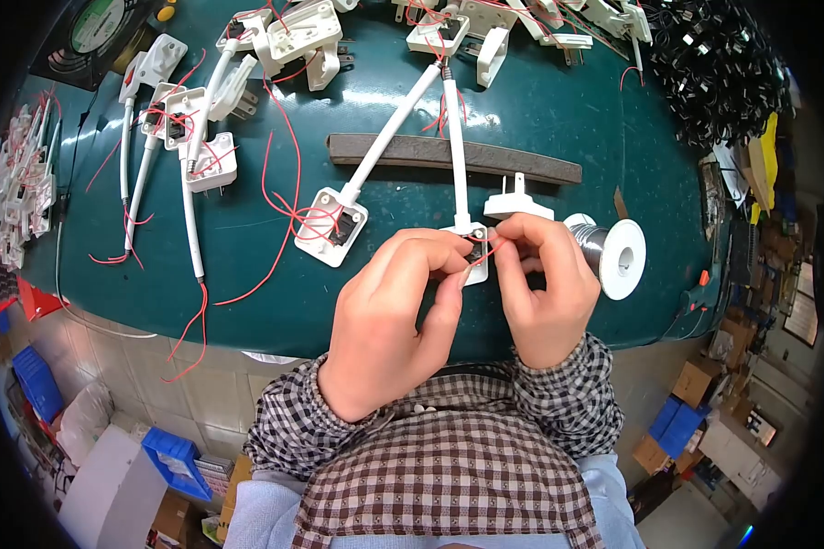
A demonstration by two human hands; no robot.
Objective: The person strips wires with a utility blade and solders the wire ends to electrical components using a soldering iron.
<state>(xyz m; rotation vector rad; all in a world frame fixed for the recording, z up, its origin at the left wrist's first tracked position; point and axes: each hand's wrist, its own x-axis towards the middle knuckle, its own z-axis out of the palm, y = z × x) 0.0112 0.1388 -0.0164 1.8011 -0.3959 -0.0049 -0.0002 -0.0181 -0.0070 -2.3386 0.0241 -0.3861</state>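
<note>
Both hands meet over a small white housing (477,273) with a dark part inside, at the lower end of a white tube (457,156). My left hand (398,316) is closed at the housing's left side, thumb and fingers at its edge. On the right, my right hand (547,285) pinches a thin red wire (493,250) that runs over the housing. Just behind that hand is a white plug piece (518,205) with its prongs up. Another open white housing (331,227) with loose red wires lies to the left, joined to a slanted white tube (391,134).
A dark bar (522,164) lies across the green table (275,311). A solder spool (623,260) stands right of my right hand. White housings with red wires (181,117) lie at the left and back; black cables (719,73) are heaped back right. A fan (92,37) is back left.
</note>
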